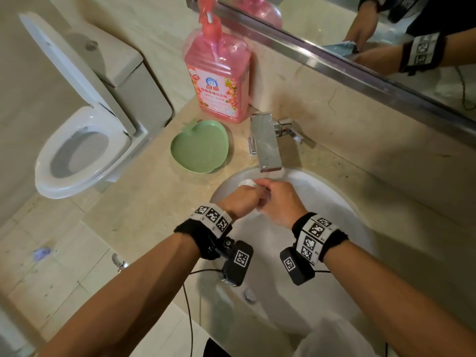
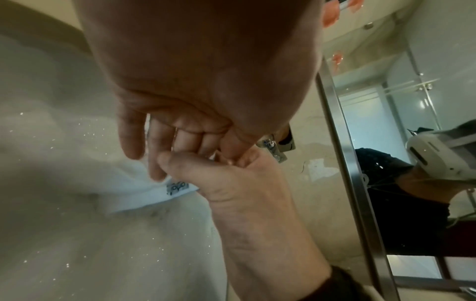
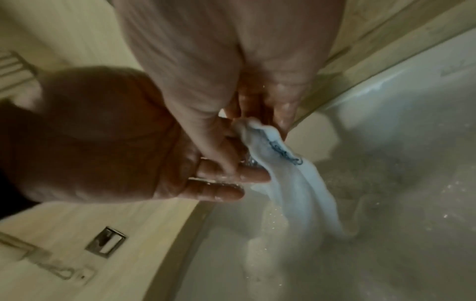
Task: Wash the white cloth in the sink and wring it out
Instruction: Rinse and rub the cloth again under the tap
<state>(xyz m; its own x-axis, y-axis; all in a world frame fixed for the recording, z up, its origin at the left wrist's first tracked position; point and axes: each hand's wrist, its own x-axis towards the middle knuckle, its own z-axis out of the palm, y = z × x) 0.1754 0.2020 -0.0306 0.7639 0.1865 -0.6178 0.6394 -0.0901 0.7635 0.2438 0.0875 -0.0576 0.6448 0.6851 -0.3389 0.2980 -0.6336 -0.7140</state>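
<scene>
Both hands meet low in the white sink, just under the spout of the faucet. The white cloth is bunched between them, and only a small fold shows in the head view. In the right wrist view the cloth hangs down wet, with a dark printed mark near its top. My right hand pinches its upper end. My left hand closes on the cloth from the left, its fingers against the fabric. In the left wrist view the cloth lies below both hands.
On the counter left of the faucet stand a pink soap bottle and a green apple-shaped dish. A toilet with raised lid is at the far left. A mirror runs along the back wall. The drain lies nearer me.
</scene>
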